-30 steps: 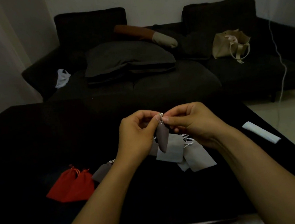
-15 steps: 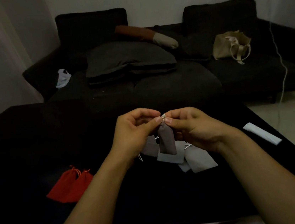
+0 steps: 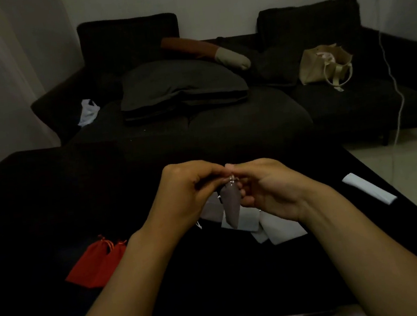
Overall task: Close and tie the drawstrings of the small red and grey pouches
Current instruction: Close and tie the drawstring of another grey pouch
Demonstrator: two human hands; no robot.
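Two red pouches [image 3: 97, 263], several grey pouches [image 3: 281, 227]

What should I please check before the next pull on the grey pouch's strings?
1. Left hand pinches the strings at the pouch neck: ok.
2. Right hand pinches them too: ok.
3. Pouch hangs free above the table: ok.
4. Neck gathered shut: ok.
5. Knot finished: cannot tell, fingers hide it.
6. Red pouches lie apart, left of the hands: ok.

place: home living room | evidence: dark sofa [image 3: 224, 127], pillow [image 3: 180, 85], tote bag [image 3: 322, 65]
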